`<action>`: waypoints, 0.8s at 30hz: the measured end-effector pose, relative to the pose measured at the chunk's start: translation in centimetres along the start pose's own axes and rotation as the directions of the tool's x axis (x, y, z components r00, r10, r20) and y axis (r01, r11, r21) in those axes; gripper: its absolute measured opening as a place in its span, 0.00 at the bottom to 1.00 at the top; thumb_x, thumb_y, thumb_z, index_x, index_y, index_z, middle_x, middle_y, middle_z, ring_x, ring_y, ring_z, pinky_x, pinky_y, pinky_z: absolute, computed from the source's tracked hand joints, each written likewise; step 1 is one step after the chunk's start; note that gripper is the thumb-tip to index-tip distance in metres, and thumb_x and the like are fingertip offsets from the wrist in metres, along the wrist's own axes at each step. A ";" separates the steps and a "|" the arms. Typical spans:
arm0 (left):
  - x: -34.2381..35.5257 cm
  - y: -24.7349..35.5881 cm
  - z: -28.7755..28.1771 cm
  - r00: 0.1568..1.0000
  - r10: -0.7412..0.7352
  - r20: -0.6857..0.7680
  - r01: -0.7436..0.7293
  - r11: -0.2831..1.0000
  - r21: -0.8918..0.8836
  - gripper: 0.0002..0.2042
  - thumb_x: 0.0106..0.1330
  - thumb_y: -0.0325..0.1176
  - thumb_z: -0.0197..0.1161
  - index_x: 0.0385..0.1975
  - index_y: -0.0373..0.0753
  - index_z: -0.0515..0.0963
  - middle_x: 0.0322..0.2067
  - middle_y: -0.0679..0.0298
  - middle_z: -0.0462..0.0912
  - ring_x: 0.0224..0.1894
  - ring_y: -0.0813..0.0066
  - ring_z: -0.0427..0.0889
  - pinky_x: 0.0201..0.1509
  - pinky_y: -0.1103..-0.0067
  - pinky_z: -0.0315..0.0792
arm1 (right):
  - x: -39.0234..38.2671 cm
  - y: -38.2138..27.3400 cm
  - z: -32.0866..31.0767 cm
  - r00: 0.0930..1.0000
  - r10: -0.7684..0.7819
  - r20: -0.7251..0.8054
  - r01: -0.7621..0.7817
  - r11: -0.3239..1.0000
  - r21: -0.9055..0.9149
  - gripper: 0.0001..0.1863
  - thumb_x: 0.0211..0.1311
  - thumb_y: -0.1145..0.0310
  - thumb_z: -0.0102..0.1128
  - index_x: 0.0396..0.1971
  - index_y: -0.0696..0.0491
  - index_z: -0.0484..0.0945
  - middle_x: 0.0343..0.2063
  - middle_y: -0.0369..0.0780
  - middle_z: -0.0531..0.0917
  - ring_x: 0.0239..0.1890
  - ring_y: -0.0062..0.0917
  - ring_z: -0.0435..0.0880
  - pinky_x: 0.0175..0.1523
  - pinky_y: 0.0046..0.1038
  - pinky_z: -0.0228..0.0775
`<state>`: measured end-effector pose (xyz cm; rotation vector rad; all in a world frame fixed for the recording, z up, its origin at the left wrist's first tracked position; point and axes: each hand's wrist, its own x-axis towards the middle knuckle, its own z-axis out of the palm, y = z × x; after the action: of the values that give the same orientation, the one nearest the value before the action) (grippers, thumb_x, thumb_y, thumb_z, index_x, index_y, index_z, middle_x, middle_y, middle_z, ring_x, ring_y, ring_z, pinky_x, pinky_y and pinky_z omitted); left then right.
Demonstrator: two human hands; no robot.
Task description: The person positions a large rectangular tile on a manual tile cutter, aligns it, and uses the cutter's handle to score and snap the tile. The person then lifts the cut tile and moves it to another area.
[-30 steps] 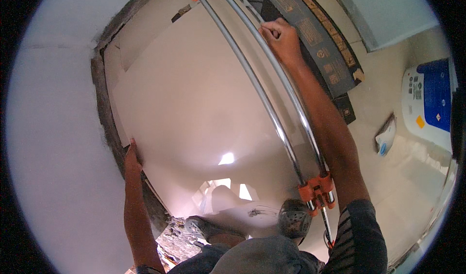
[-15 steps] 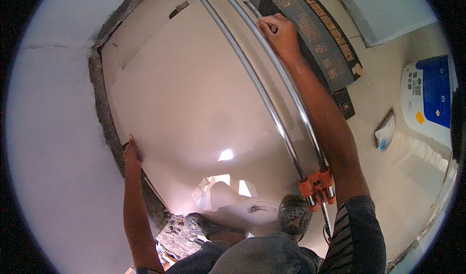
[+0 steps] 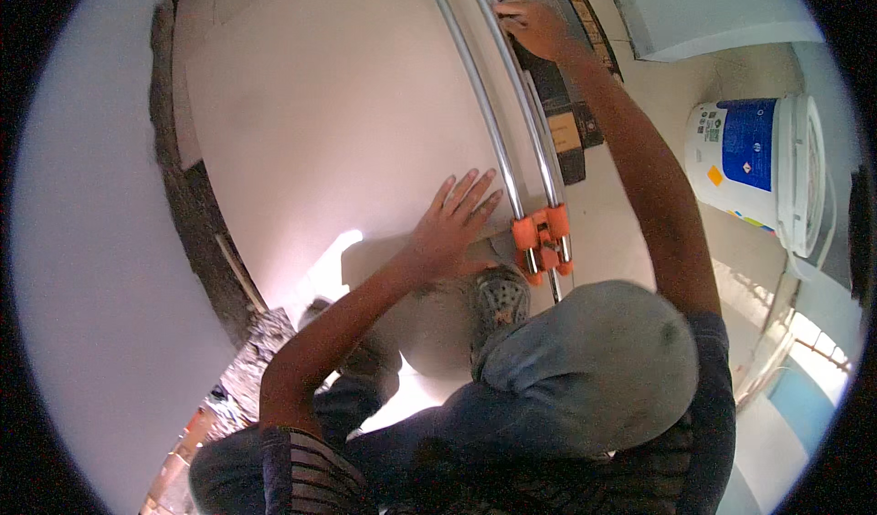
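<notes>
Pale wall (image 3: 100,232) rises well left of two metal rails (image 3: 494,136), one bucket (image 3: 749,166) to their right. One large slab (image 3: 320,95) lies mostly left of these rails. Left hand (image 3: 446,234) spreads open over it; right hand (image 3: 539,29) curls beside the rails, grasping something or not, I cannot tell.

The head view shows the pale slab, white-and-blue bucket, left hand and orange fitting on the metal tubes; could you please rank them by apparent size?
Largest to smallest:
1. Pale slab
2. White-and-blue bucket
3. Left hand
4. Orange fitting
</notes>
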<state>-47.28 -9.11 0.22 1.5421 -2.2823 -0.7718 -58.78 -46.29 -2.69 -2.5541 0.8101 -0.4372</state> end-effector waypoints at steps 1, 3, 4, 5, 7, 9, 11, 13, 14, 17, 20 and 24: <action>0.1 0.0 0.1 1.000 0.018 -0.011 -0.018 1.000 0.016 0.51 0.55 0.64 0.66 0.73 0.39 0.53 0.75 0.52 0.45 0.76 0.51 0.44 0.77 0.54 0.40 | -1.9 -1.5 -1.4 0.998 -0.049 -0.033 0.048 0.998 -0.032 0.18 0.70 0.62 0.58 0.56 0.51 0.79 0.54 0.44 0.81 0.57 0.36 0.79 0.60 0.38 0.72; 0.1 -0.2 0.4 1.000 0.006 0.023 -0.009 0.989 0.150 0.47 0.58 0.59 0.64 0.72 0.38 0.54 0.75 0.53 0.47 0.76 0.54 0.46 0.77 0.56 0.42 | -7.0 -6.0 -5.0 1.000 0.012 -0.001 -0.012 1.000 -0.024 0.19 0.71 0.63 0.57 0.58 0.51 0.77 0.55 0.45 0.80 0.57 0.36 0.79 0.58 0.37 0.74; 0.4 -0.8 1.0 1.000 0.018 0.013 -0.020 0.985 0.170 0.45 0.59 0.57 0.64 0.72 0.38 0.55 0.75 0.53 0.47 0.76 0.55 0.47 0.77 0.57 0.43 | -9.9 -8.1 -6.6 0.989 0.129 0.073 -0.130 0.991 0.010 0.18 0.71 0.64 0.56 0.58 0.52 0.77 0.55 0.45 0.80 0.58 0.36 0.79 0.57 0.36 0.75; 0.6 -1.4 1.8 0.999 0.045 0.018 -0.048 0.983 0.180 0.44 0.59 0.56 0.63 0.71 0.38 0.56 0.74 0.53 0.48 0.76 0.55 0.48 0.77 0.57 0.43 | -13.6 -9.6 -7.8 0.988 0.144 0.051 -0.147 0.987 0.071 0.17 0.71 0.64 0.55 0.56 0.52 0.77 0.48 0.45 0.83 0.50 0.36 0.83 0.56 0.35 0.74; 0.5 -1.1 2.2 0.999 0.036 -0.012 -0.035 0.993 0.112 0.40 0.60 0.51 0.62 0.70 0.37 0.59 0.74 0.53 0.50 0.76 0.56 0.49 0.77 0.57 0.44 | -20.9 -12.9 -8.5 0.870 0.463 0.167 -0.490 0.846 0.211 0.14 0.71 0.68 0.56 0.53 0.55 0.79 0.43 0.43 0.84 0.43 0.26 0.84 0.49 0.27 0.76; 0.5 -0.9 1.5 1.000 0.023 0.002 -0.023 0.993 0.114 0.36 0.61 0.48 0.61 0.69 0.38 0.62 0.74 0.54 0.52 0.75 0.57 0.51 0.77 0.57 0.44 | -27.4 -14.9 -7.6 0.775 0.605 0.181 -0.631 0.725 0.277 0.09 0.71 0.69 0.56 0.44 0.58 0.79 0.35 0.39 0.83 0.35 0.21 0.81 0.44 0.24 0.75; 0.3 -0.8 2.0 0.999 -0.013 0.037 0.006 0.981 0.193 0.33 0.62 0.46 0.59 0.68 0.41 0.65 0.74 0.55 0.54 0.75 0.58 0.52 0.76 0.57 0.44 | -32.2 -16.9 -5.7 0.620 0.733 0.280 -0.775 0.519 0.361 0.07 0.72 0.69 0.55 0.35 0.58 0.75 0.32 0.36 0.79 0.33 0.18 0.78 0.41 0.23 0.73; 0.1 -1.0 2.7 0.999 -0.029 0.041 0.023 0.988 0.151 0.31 0.62 0.44 0.58 0.68 0.45 0.66 0.74 0.57 0.54 0.75 0.58 0.53 0.76 0.55 0.44 | -35.3 -19.2 -4.4 0.431 0.792 0.433 -0.881 0.266 0.390 0.07 0.73 0.68 0.53 0.38 0.57 0.73 0.33 0.38 0.78 0.35 0.20 0.79 0.41 0.24 0.72; 0.7 -1.3 3.0 0.999 0.014 0.050 -0.020 0.993 0.117 0.31 0.62 0.42 0.58 0.68 0.47 0.67 0.74 0.58 0.54 0.75 0.59 0.53 0.76 0.54 0.44 | -36.3 -20.9 -4.6 0.439 0.771 0.462 -0.880 0.264 0.396 0.11 0.74 0.63 0.52 0.42 0.56 0.72 0.35 0.39 0.78 0.38 0.21 0.79 0.44 0.27 0.72; 0.6 -1.3 3.5 0.997 0.007 0.074 -0.018 0.988 0.156 0.29 0.64 0.42 0.56 0.68 0.52 0.67 0.74 0.61 0.55 0.75 0.59 0.54 0.75 0.52 0.43 | -36.8 -23.7 -3.7 0.365 0.724 0.585 -0.861 0.023 0.508 0.20 0.73 0.54 0.52 0.46 0.59 0.74 0.42 0.43 0.82 0.39 0.26 0.81 0.48 0.30 0.74; 0.1 -1.1 3.9 0.997 -0.022 0.072 0.006 0.977 0.214 0.28 0.65 0.43 0.55 0.68 0.54 0.67 0.73 0.63 0.58 0.74 0.58 0.55 0.75 0.51 0.42 | -36.2 -22.8 -4.2 0.192 0.484 0.853 -0.962 -0.080 0.262 0.19 0.73 0.56 0.52 0.38 0.60 0.79 0.31 0.41 0.84 0.33 0.25 0.82 0.42 0.30 0.75; 0.1 -1.1 4.3 0.997 -0.020 0.068 -0.002 0.954 0.299 0.25 0.68 0.45 0.54 0.66 0.57 0.69 0.72 0.64 0.60 0.74 0.58 0.56 0.75 0.50 0.41 | -38.0 -23.8 -3.1 0.312 0.507 0.804 -0.866 -0.197 0.460 0.21 0.71 0.52 0.54 0.36 0.58 0.79 0.23 0.37 0.81 0.22 0.23 0.80 0.29 0.27 0.73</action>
<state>-48.61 -8.41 -3.94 1.6743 -2.5403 -0.5061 -78.54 -6.68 5.07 -0.6798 1.2543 0.0500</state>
